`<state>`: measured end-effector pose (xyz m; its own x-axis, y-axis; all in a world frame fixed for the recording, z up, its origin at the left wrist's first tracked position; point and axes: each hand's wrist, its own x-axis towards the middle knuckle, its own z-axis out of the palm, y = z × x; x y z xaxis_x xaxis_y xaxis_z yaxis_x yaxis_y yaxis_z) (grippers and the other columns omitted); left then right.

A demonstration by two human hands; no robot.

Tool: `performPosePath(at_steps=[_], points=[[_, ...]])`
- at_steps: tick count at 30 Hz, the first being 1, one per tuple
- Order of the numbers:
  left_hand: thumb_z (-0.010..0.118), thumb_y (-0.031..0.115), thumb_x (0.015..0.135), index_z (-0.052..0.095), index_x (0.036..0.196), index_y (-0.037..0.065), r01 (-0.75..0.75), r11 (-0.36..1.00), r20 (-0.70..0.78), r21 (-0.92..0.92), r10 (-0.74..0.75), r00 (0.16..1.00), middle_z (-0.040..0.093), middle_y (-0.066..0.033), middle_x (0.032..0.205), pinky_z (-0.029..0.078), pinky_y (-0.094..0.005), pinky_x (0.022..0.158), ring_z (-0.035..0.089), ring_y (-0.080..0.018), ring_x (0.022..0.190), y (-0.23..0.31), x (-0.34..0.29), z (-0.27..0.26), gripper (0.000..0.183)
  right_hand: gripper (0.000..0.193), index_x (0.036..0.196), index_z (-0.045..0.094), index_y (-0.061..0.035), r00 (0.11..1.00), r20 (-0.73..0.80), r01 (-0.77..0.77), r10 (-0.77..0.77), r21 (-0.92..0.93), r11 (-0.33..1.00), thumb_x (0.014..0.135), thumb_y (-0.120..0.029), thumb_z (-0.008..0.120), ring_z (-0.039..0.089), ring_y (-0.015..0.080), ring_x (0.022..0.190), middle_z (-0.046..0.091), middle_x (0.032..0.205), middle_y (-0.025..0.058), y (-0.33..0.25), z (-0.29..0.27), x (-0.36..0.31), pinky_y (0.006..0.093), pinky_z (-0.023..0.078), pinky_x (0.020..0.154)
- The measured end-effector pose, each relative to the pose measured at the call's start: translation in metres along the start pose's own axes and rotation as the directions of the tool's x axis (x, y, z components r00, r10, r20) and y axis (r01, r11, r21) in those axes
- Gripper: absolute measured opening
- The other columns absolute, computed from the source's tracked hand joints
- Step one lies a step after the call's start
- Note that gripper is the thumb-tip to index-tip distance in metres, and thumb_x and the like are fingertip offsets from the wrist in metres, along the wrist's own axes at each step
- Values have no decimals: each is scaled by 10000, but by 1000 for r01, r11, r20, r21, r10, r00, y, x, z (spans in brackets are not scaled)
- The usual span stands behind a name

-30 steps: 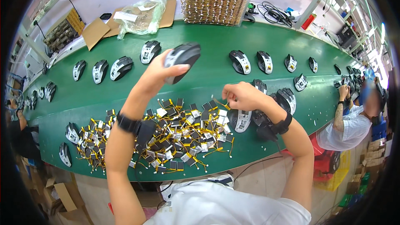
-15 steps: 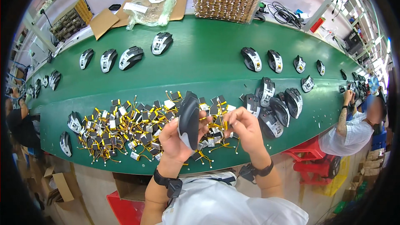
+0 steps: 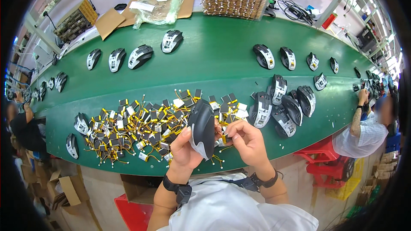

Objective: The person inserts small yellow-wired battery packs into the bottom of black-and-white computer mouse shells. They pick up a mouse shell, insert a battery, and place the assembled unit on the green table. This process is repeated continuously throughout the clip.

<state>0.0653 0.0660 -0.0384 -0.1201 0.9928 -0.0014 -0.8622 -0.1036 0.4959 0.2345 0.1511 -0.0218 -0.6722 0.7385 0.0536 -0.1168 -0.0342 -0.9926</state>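
A black mouse shell (image 3: 201, 127) was held upright over the near edge of the green belt (image 3: 222, 66), gripped by the left hand (image 3: 185, 147). The right hand (image 3: 247, 140) pinched a small battery (image 3: 225, 137) just beside it. The shell was judged light, rigid and smooth, best held by its sides.

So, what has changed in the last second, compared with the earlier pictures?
The left hand brought the dark mouse shell back from far over the green belt to the near edge, close to the body, and still grips it. The right hand left the pile of small batteries and now pinches a small part beside the shell. The pile and the mice on the belt look unchanged.
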Motion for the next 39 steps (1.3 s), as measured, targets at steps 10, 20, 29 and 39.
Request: performPosePath(at_steps=[10,20,29,39], points=[[616,510,799,469,1330,-78,-3,988,28,157,-1,1000,540,-218,1292,410,-442,1069,531,-360,1219,-1,-15,-10,805,342,1084,647,-16,948,-79,241,-307,-453,859,762,-62,751,658,271,975,673,1061,139,-17,35,14,359,511,847],[623,578,785,436,1367,-62,-47,976,41,213,39,998,474,-312,1382,326,-530,1134,447,-456,1310,1,-36,-27,885,118,951,677,9,940,-77,312,-333,-204,928,848,-38,709,647,168,793,689,935,100,-6,30,12,287,509,720],[608,501,817,408,1386,-71,-36,966,126,254,4,992,452,-293,1405,339,-488,1140,446,-424,1322,-6,-15,-21,831,90,973,651,6,897,-295,310,-328,-109,945,910,-58,649,613,130,809,647,935,75,-1,30,4,268,502,686],[582,374,924,482,1338,-14,-57,981,-180,185,91,980,588,-173,1282,561,-462,883,632,-341,1091,1,-17,-34,576,153,998,617,-4,969,-229,170,-96,328,929,962,-153,622,504,35,726,575,837,-19,-2,12,2,212,416,641]])
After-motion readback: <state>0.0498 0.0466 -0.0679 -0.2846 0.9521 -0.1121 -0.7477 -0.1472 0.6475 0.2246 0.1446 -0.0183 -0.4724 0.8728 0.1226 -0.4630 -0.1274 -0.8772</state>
